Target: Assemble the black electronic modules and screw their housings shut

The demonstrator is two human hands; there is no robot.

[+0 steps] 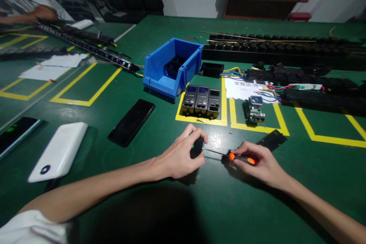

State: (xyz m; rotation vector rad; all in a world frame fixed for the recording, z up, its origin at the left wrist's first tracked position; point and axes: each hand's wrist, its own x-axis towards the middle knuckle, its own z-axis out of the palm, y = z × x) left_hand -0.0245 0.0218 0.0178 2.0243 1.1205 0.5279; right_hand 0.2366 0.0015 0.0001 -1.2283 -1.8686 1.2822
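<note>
My left hand [183, 154] is closed around a small black module [196, 148] and holds it on the green table [257, 206]. My right hand [259, 162] grips an orange-and-black screwdriver [241, 158]. Its thin shaft points left, and the tip meets the side of the module. Beyond my hands, three finished black modules [201, 101] stand side by side in a yellow-taped square. A module with bare parts [255, 109] sits in the square to their right. A flat black plate [271, 139] lies just behind my right hand.
A blue bin [160, 72] holding black parts stands behind the modules. Long black power strips [286, 45] with coloured wires lie at the back right. A black phone [132, 122], a white power bank [60, 150] and another phone [15, 133] lie on the left. Another person's hand [42, 12] works at far left.
</note>
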